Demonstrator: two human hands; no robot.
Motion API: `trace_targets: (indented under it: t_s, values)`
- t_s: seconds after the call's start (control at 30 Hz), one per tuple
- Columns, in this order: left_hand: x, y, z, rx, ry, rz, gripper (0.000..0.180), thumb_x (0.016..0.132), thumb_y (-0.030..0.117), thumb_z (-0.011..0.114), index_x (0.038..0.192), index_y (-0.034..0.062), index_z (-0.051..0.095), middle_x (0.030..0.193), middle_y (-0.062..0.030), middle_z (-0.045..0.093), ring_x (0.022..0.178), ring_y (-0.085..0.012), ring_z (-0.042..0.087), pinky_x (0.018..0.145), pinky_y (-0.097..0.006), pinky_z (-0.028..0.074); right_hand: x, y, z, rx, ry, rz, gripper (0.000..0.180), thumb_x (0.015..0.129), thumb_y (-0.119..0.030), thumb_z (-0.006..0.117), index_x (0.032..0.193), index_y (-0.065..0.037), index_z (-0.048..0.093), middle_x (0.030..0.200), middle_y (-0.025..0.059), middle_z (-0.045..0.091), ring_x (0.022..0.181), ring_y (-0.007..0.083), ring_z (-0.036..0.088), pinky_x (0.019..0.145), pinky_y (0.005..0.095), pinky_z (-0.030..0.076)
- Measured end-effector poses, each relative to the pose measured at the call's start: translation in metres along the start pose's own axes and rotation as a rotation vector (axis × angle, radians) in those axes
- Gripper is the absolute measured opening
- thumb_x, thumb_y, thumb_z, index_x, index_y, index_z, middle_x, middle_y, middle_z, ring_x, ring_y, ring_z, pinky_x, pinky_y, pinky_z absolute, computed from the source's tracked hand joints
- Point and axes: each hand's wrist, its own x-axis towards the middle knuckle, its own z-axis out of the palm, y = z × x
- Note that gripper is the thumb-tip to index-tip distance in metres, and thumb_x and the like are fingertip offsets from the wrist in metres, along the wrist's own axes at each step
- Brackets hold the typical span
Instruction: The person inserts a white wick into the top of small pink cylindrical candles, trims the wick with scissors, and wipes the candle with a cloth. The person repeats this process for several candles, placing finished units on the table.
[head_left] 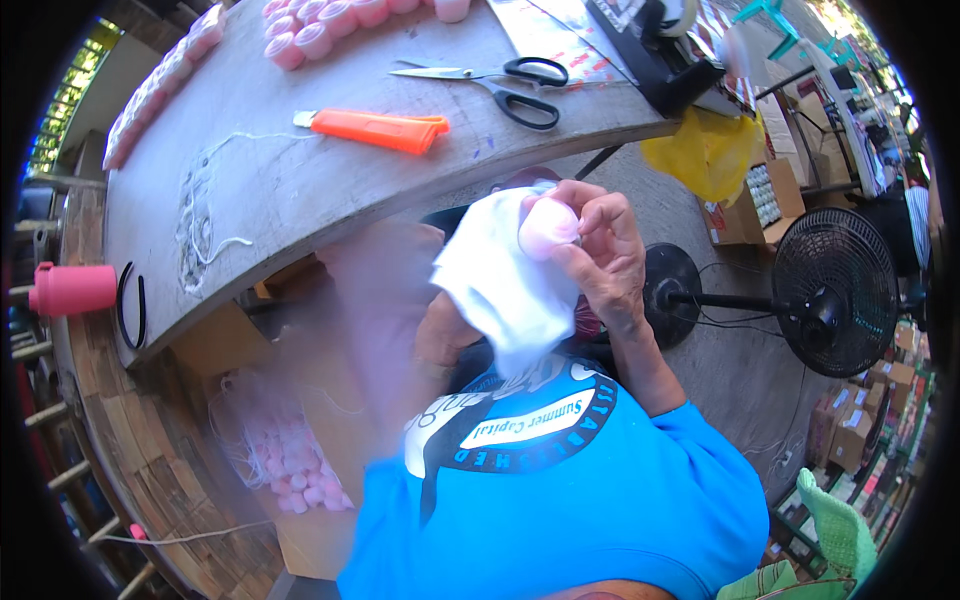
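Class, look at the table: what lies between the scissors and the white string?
In the head view, an orange utility knife lies on the table between the scissors and the white string.

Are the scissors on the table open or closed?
Open: the scissors lie flat with blades slightly parted, near the orange cutter.

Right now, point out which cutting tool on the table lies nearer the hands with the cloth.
The orange utility knife, lying near the table's front edge; the black-handled scissors lie farther back. Both hands work below that edge.
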Motion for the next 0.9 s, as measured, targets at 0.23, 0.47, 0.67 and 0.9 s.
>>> trace_targets:
  t_s: [0.23, 0.47, 0.67, 0.9]
  values:
    - [-0.002, 0.004, -0.010, 0.436, 0.029, 0.186, 0.058, 0.090, 0.030, 0.065, 0.137, 0.0050, 0.041, 0.130, -0.0095, 0.053, 0.117, -0.0196, 0.055, 0.096, -0.034, 0.048, 0.008, 0.002, -0.008, -0.609, -0.288, -0.174, 0.030, 0.077, -0.012, 0.069, 0.102, -0.013, 0.053, 0.122, 0.0133, 0.059, 0.125, 0.0324, 0.047, 0.106, 0.0455, 0.035]
    - [-0.029, 0.014, 0.021, 0.290, -0.131, 0.424, 0.056, 0.092, 0.035, 0.061, 0.136, 0.0061, 0.043, 0.129, -0.0138, 0.054, 0.114, -0.0224, 0.058, 0.100, -0.042, 0.048, 0.003, 0.008, -0.045, -1.061, -0.434, 0.070, 0.088, 0.066, -0.032, 0.076, 0.141, -0.008, 0.039, 0.147, 0.0185, 0.035, 0.137, 0.0366, 0.030, 0.111, 0.0481, 0.026]
    - [-0.036, 0.031, 0.011, 0.210, 0.033, 0.394, 0.051, 0.092, 0.041, 0.063, 0.127, 0.0063, 0.049, 0.118, -0.0072, 0.057, 0.105, -0.0157, 0.058, 0.092, -0.034, 0.050, -0.005, -0.008, -0.060, -0.343, -0.014, 0.372, 0.090, 0.067, -0.019, 0.068, 0.147, -0.004, 0.029, 0.139, 0.0194, 0.045, 0.125, 0.0303, 0.049, 0.107, 0.0410, 0.036]
    - [-0.024, 0.009, 0.021, 0.497, 0.180, 0.635, 0.038, 0.096, 0.033, 0.053, 0.120, 0.0031, 0.054, 0.110, -0.0068, 0.061, 0.097, -0.0167, 0.061, 0.082, -0.030, 0.051, 0.017, -0.036, 0.046, -0.525, -0.335, -0.175, 0.063, 0.062, -0.012, 0.075, 0.118, -0.005, 0.047, 0.130, 0.0211, 0.049, 0.123, 0.0367, 0.049, 0.099, 0.0425, 0.042]
